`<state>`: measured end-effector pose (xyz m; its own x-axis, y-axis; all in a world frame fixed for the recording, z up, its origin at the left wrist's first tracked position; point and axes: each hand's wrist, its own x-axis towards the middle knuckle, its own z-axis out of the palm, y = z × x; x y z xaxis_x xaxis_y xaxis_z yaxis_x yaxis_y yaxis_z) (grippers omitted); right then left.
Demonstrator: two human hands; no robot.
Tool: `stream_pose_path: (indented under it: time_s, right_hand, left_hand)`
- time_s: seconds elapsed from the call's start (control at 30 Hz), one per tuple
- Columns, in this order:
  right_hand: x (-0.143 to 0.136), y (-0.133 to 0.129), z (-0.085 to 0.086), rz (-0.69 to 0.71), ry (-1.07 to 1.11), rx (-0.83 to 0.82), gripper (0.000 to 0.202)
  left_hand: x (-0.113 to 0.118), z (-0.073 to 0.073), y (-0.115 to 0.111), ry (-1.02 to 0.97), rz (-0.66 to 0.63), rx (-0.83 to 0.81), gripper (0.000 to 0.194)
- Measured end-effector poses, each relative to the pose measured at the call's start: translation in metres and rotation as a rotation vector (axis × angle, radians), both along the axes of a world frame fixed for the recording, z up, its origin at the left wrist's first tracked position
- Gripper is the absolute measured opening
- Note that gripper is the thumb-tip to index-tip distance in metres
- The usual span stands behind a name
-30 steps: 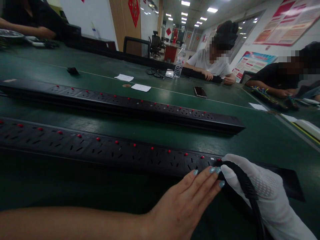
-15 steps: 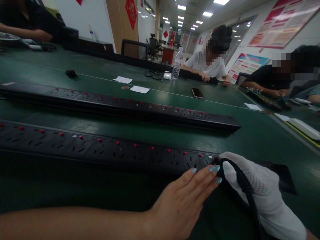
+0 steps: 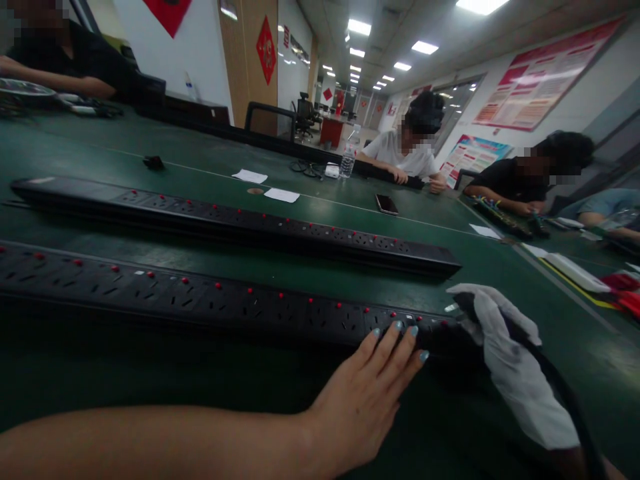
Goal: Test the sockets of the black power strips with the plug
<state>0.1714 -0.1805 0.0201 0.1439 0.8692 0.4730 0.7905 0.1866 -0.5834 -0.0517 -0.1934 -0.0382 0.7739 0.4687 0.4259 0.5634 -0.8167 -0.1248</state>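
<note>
A long black power strip (image 3: 230, 310), with a row of sockets and small red lights or buttons, lies across the table in front of me. My left hand (image 3: 355, 400) is bare and rests on its near edge towards the right, fingers stretched out and holding nothing. Just above the strip's right part, my right hand (image 3: 515, 367) in a white glove is closed round a black power plug (image 3: 466, 305). The plug's pale metal prongs point left and sit clear of the sockets. Its thick black cord (image 3: 560, 383) runs down past the gloved wrist.
Parallel behind lies a second power strip (image 3: 295, 233). Further back are paper slips (image 3: 281, 195), a phone (image 3: 387, 204), a water bottle (image 3: 349, 157) and a small black piece (image 3: 153, 163). People sit at the far side, left and right. A white bar (image 3: 575, 272) lies at right.
My right hand has lifted away from the strip with the plug, up and to the right, and its prongs now show. My left hand has shifted slightly left, its fingers spreading on the strip.
</note>
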Motion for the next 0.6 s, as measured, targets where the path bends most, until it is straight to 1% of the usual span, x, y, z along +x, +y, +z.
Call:
stream_pose_path:
  time_s: [0.07, 0.17, 0.23, 0.3, 0.37, 0.43, 0.53, 0.6]
  right_hand:
    - [-0.009, 0.003, 0.004, 0.045, 0.018, -0.073, 0.025]
    - [-0.026, 0.004, 0.019, 0.142, -0.054, -0.189, 0.022]
    - [-0.039, 0.004, 0.027, 0.194, -0.086, -0.231, 0.022]
    - [-0.051, 0.005, 0.03, 0.253, -0.118, -0.258, 0.022]
    - [-0.058, 0.006, 0.028, 0.295, -0.149, -0.263, 0.022]
    - [-0.061, 0.007, 0.022, 0.308, -0.18, -0.247, 0.023]
    - [-0.061, 0.009, 0.013, 0.247, -0.308, -0.157, 0.024]
    - [-0.061, 0.011, 0.009, 0.194, -0.414, -0.075, 0.024]
  left_hand:
    - [0.0, -0.002, -0.002, -0.006, 0.029, 0.02, 0.057]
    - [0.0, -0.005, -0.007, -0.023, 0.055, 0.059, 0.061]
    - [-0.002, -0.006, -0.012, -0.031, 0.07, 0.086, 0.06]
    - [-0.005, -0.006, -0.018, -0.04, 0.101, 0.117, 0.057]
    - [-0.009, -0.006, -0.022, -0.052, 0.136, 0.152, 0.052]
    - [-0.012, -0.005, -0.023, -0.062, 0.155, 0.197, 0.047]
    - [-0.012, -0.004, -0.021, -0.065, 0.132, 0.263, 0.044]
    - [-0.011, -0.005, -0.02, -0.049, 0.133, 0.273, 0.043]
